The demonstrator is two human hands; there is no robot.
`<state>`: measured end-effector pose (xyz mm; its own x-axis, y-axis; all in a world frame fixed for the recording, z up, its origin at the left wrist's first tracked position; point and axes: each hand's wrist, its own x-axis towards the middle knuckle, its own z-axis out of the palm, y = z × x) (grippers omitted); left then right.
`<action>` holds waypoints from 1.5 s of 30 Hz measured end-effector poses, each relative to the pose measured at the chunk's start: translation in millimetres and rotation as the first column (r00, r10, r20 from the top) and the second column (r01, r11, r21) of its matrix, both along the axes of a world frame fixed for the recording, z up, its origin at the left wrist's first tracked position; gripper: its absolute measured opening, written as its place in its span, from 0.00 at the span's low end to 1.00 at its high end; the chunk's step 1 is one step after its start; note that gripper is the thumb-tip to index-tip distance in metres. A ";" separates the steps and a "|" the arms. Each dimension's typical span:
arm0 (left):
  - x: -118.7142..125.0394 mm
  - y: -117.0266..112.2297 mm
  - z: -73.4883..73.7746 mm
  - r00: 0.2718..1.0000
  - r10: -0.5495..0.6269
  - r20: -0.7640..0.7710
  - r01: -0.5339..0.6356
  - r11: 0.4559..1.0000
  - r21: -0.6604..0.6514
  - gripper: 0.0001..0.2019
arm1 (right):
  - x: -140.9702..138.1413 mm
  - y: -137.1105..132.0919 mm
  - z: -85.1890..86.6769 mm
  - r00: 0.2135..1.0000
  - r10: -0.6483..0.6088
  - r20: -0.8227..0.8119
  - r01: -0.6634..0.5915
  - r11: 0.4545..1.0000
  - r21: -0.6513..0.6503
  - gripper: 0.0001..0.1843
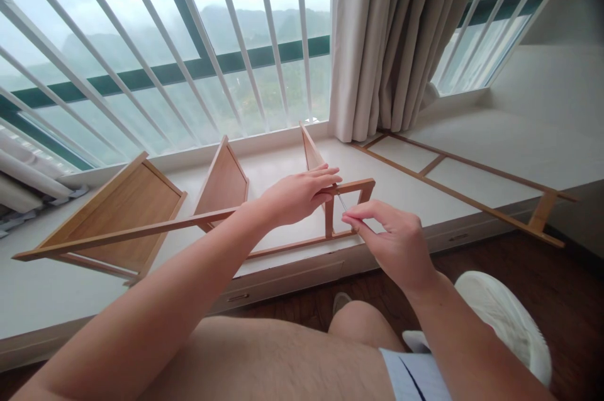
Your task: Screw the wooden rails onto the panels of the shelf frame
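A wooden shelf unit (165, 225) lies on its side on the white window ledge, its boards standing up between long side rails. My left hand (302, 193) grips its upper rail close to the right end, fingers laid over the top and thumb underneath. Just right of it, my right hand (389, 231) pinches a thin metal rod (341, 202), like a hex key, between thumb and fingertips. The rod's far tip reaches the rail beside my left fingers; whether it sits in a screw I cannot tell.
A separate ladder-like wooden side frame (429, 165) lies on the ledge to the right. Grey curtains (372, 42) hang behind, next to a white window railing (226, 29). Drawer fronts (283, 284) line the ledge's face. A white rounded object (507, 325) stands low at right.
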<state>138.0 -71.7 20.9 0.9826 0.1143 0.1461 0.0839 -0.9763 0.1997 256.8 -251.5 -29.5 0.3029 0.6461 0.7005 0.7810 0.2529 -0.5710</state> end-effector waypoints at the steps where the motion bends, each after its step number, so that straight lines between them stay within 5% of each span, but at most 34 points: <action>1: 0.3 0.2 0.4 1.000 -0.003 -0.002 0.003 1.000 -0.002 0.20 | 0.2 0.3 -0.3 1.000 -0.002 -0.003 0.002 1.000 -0.006 0.04; 15: 2.4 0.9 4.7 0.999 -0.043 -0.016 0.042 0.998 -0.056 0.20 | -0.4 2.7 -3.4 0.998 0.024 0.053 -0.025 1.000 0.018 0.04; 30: 2.0 1.0 4.4 0.999 -0.030 -0.022 0.029 0.999 -0.031 0.21 | -2.2 0.8 -2.7 0.971 -0.239 0.026 0.241 0.960 -0.142 0.13; 34: 2.5 1.8 2.9 1.000 -0.027 -0.013 0.026 0.999 -0.022 0.21 | -8.9 5.4 -6.2 0.947 -0.194 -0.256 0.137 0.965 -0.225 0.20; 38: 3.5 1.7 1.4 1.000 -0.029 0.000 0.029 0.999 -0.022 0.21 | -17.3 14.4 -12.4 0.760 -0.042 -0.648 -0.141 0.964 -0.227 0.23; 45: 3.4 -0.3 3.1 1.000 -0.016 -0.009 0.016 1.000 -0.024 0.21 | -22.5 14.8 -14.3 0.748 -0.083 -0.659 -0.088 0.971 -0.222 0.22</action>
<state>141.4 -72.0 24.0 0.9857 0.1020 0.1342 0.0704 -0.9724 0.2223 234.4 -236.7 -43.9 0.6303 0.7596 0.1603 0.1860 0.0527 -0.9811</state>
